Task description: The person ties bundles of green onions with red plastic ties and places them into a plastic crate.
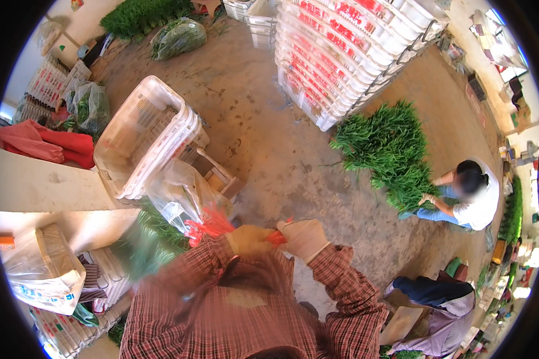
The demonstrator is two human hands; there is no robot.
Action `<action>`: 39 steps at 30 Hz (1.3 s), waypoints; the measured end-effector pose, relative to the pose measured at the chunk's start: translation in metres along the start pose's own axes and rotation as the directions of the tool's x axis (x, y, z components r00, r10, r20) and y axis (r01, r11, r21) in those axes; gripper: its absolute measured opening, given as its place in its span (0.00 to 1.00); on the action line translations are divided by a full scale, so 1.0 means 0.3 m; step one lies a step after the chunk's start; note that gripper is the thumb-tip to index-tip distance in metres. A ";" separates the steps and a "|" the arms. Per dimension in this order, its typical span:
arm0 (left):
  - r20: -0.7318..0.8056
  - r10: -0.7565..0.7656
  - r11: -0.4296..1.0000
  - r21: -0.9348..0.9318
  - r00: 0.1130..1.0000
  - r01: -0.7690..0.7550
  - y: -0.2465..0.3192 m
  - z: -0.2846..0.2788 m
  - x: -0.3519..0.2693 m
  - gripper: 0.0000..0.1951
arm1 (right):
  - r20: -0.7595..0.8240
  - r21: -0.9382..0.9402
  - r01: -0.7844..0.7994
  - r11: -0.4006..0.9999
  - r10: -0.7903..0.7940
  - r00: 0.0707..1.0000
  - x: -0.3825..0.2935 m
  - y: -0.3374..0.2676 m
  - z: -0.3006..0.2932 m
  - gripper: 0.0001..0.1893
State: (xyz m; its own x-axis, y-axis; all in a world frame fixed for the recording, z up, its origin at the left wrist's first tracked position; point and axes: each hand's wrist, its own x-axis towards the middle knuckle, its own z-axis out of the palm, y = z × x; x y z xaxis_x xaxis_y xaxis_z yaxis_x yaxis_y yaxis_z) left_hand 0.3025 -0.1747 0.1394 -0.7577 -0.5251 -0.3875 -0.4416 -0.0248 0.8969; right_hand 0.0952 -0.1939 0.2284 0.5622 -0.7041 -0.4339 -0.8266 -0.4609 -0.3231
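Both of my hands wear pale gloves and are close together in front of my checked shirt. My left hand (pixel 249 240) is closed around a bunch of red plastic strips (pixel 211 223), whose loose ends fan out to the left. Between the hands runs a short red section, which my right hand (pixel 305 238) pinches at its other end. Just beyond my left hand lies a clear plastic bag (pixel 179 186). Green leafy stems (pixel 161 229), partly blurred, are beside my left forearm.
Nested white plastic crates (pixel 148 130) lean at the left. A tall stack of crates (pixel 337 49) stands ahead. To the right, a person (pixel 471 193) crouches by a green heap of stems (pixel 390 152). A wooden stool (pixel 220 175) sits near the bag; another person (pixel 444 314) is lower right.
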 end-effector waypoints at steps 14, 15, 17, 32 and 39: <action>-0.186 -0.055 0.503 -0.854 0.981 -0.134 0.110 -0.042 -0.061 0.09 | 0.334 0.941 -0.329 0.077 -0.071 0.940 -0.039 0.209 0.228 0.16; -0.214 -0.080 0.460 -0.875 0.974 -0.154 0.090 -0.045 -0.048 0.09 | 0.282 0.959 -0.280 0.052 -0.041 0.958 -0.053 0.197 0.218 0.15; -0.240 -0.129 0.364 -0.914 0.962 -0.179 0.052 -0.045 -0.035 0.10 | 0.188 0.979 -0.190 0.074 0.034 0.982 -0.067 0.154 0.199 0.15; -0.227 -0.248 0.308 -0.940 0.942 -0.145 0.064 -0.015 0.054 0.09 | -0.171 0.906 0.026 0.423 0.307 0.936 -0.112 0.040 0.175 0.14; -0.337 -0.430 0.299 -0.928 0.838 -0.220 -0.028 0.012 0.099 0.10 | -0.510 0.704 0.214 0.677 0.273 0.816 -0.108 -0.092 0.081 0.17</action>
State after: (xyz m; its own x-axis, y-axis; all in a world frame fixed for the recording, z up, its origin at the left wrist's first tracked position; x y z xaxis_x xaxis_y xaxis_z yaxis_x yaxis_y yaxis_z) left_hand 0.2820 -0.1871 0.1197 -0.2830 -0.7158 -0.6384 0.4805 -0.6818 0.5515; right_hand 0.1004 -0.1453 0.2309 0.2186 -0.9757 -0.0131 -0.4202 -0.0820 -0.9037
